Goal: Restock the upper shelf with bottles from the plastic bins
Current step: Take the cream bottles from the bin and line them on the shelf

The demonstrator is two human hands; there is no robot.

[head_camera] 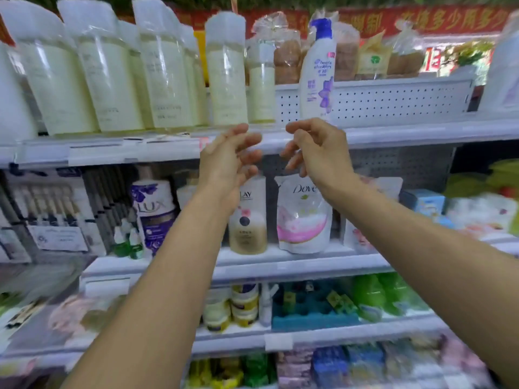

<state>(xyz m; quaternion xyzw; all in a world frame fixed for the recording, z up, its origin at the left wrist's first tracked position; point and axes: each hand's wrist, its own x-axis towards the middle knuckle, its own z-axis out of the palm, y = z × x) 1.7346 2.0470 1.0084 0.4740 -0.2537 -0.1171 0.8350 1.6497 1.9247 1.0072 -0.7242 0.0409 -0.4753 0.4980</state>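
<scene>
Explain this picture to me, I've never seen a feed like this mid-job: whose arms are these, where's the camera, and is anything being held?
There is one picture, from a camera worn on a person's head, looking forward and down. The arms are that person's own. The left hand and right hand hover at the front edge of the upper shelf, fingers loosely curled, holding nothing. On that shelf stand pale wrapped bottles and one white shampoo bottle. The bins are out of view.
</scene>
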